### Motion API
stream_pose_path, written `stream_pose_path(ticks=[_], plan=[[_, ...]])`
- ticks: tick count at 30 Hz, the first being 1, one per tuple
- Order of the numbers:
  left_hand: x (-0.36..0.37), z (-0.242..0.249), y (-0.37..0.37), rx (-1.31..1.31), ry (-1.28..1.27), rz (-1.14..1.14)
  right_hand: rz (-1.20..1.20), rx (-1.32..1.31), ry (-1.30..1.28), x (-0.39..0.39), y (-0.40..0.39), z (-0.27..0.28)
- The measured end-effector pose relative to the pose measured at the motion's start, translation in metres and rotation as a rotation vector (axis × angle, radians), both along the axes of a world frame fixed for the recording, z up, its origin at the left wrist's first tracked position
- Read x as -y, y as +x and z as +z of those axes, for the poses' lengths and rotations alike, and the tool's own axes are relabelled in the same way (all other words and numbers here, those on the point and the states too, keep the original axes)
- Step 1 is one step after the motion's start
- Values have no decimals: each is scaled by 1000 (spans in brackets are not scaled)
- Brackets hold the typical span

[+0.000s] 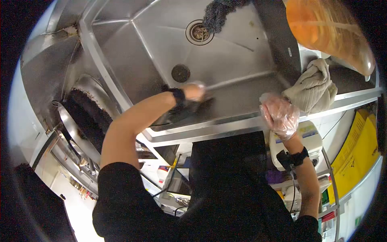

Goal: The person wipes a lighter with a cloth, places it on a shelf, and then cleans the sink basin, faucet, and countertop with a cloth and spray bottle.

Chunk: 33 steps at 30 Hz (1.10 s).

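Observation:
My left hand [194, 92] is over the near part of the steel sink [238, 52], smeared by motion, so its fingers do not show clearly. A dark blurred shape [187, 113] lies just below it in the view. At the sink's front rim, my right hand [281, 116] wears a clear plastic glove and has its fingers curled in. What it holds, if anything, I cannot tell. A crumpled beige cloth [313, 86] lies on the rim right beside its fingertips.
A dark grey scourer [219, 16] rests by the drain [199, 32], with a round black strainer [180, 73] nearer me. An orange-tinted clear container [328, 32] stands at the upper right. Pans [80, 133] sit on the left, and a yellow sign [356, 149] is low on the right.

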<state>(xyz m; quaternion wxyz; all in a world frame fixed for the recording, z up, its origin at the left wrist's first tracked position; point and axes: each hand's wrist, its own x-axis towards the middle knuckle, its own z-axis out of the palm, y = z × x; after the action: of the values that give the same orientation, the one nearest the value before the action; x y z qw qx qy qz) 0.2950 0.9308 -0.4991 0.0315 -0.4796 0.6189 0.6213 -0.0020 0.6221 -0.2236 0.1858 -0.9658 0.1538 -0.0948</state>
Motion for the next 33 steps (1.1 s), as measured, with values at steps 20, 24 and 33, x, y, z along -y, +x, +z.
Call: stream_pose_path(ticks=[20,24,33], plan=[[148,177,-54,-151,204,296,13,113,79,0,-7,-4],[52,253,11,-63,207,315,36,115,113,3,-8,-2],[111,194,-59,-45,-45,481,45,80,146,2,-18,-10]])
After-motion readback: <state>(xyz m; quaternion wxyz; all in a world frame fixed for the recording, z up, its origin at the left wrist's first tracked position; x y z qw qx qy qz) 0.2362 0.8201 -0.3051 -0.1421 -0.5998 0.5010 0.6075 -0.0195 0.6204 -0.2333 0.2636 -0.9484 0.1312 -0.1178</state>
